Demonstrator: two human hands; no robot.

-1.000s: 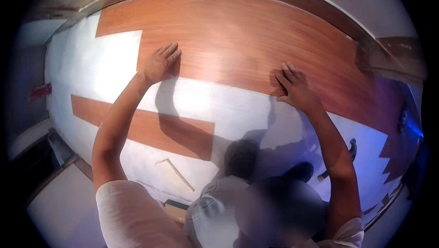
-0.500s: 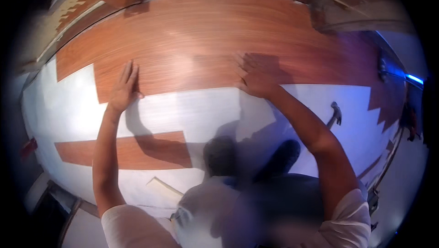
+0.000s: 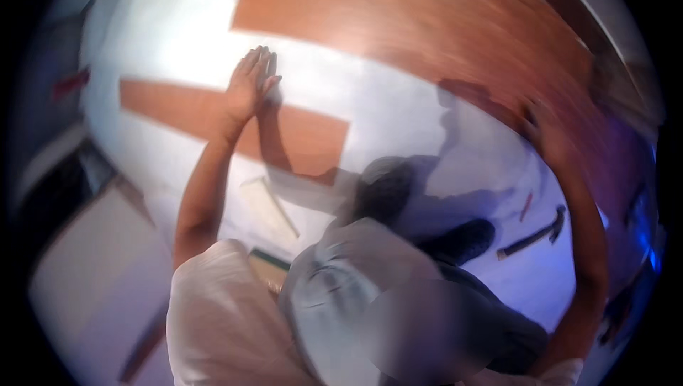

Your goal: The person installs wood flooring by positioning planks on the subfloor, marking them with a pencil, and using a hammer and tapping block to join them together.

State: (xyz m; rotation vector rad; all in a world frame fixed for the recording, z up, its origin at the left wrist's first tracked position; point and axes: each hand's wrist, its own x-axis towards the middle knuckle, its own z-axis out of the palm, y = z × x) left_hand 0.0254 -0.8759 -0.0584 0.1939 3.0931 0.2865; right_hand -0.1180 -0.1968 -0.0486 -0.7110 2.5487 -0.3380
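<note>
My left hand is open, its fingers stretched out close together, above the white underlay and the far edge of a loose reddish-brown floor plank. Nothing is in it. My right hand is at the near edge of the laid wood-look flooring, far to the right. Motion smears its fingers, so their pose is unclear, and I see no object in it. Where the laid flooring ends at the left, its plank ends form steps.
A claw hammer lies on the underlay by my right forearm, with a thin red stick close by. Next to my left knee is a pale, flat strip. My dark shoe rests on the underlay. A red object shows at far left.
The view has swung toward the left. My left hand has come off the laid flooring, back toward the loose plank. My right hand has shifted rightward along the flooring's edge.
</note>
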